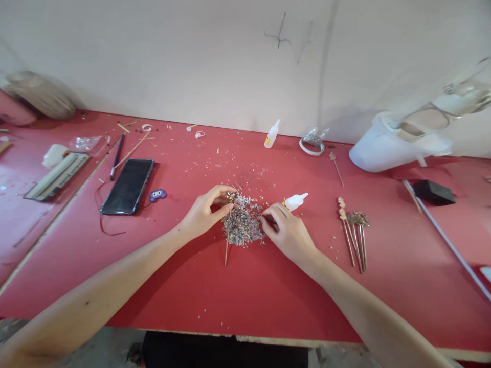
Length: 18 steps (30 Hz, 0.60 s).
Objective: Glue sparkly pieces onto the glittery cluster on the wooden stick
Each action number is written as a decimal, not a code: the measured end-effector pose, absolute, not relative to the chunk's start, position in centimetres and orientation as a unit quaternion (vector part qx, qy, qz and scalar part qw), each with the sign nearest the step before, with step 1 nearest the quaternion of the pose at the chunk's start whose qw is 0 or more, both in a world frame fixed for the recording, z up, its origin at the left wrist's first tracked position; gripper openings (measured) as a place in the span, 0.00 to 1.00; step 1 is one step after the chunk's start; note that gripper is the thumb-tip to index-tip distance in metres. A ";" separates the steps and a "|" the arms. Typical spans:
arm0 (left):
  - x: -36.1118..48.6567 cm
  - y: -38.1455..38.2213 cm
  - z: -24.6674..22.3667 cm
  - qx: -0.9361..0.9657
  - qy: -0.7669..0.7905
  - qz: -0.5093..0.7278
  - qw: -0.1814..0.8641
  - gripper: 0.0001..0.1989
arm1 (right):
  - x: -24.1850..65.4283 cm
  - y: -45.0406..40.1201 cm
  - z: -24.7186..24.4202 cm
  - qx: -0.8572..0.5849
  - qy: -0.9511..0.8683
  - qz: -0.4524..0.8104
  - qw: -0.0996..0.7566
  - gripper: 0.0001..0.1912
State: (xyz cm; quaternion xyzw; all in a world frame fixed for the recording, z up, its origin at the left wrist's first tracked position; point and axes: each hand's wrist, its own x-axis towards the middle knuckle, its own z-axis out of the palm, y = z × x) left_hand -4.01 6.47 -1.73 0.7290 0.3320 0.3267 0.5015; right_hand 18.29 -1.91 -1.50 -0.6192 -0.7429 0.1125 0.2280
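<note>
My left hand (215, 209) pinches a hair stick (227, 240) by its ornate metallic head, with the thin shaft slanting down toward me. Below that head spreads a pile of small multicoloured beads or stone chips (245, 225). At the pile's right edge is my right hand (286, 227), its fingers curled and thumb and fingertips close together; whatever they hold is too small or hidden. A white glue bottle (296, 201) shows just behind the right knuckles, nozzle to the upper right. I cannot tell whether it touches the hand.
Several finished-looking hair sticks (356, 240) lie at right, a single one (336, 168) behind them. Another glue bottle (271, 135) stands near the wall beside a white ring (311, 147). A phone (128, 186) lies at left; a white tub (378, 145) and black block (434, 192) are at right.
</note>
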 end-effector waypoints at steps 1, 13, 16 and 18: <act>-4.0 6.5 -1.7 0.730 0.331 0.326 0.500 0.14 | 18.3 -1.9 -1.4 -0.612 -0.750 0.113 0.223 0.05; -4.0 6.6 -1.8 0.762 0.314 0.305 0.477 0.15 | 18.2 -1.8 -1.2 -0.572 -0.774 0.145 0.230 0.08; -4.0 6.5 -1.8 0.763 0.315 0.299 0.479 0.16 | 18.2 -1.8 -1.3 -0.573 -0.773 0.142 0.232 0.08; -4.0 6.4 -1.7 0.760 0.320 0.303 0.477 0.16 | 18.1 -1.7 -1.3 -0.572 -0.771 0.146 0.237 0.08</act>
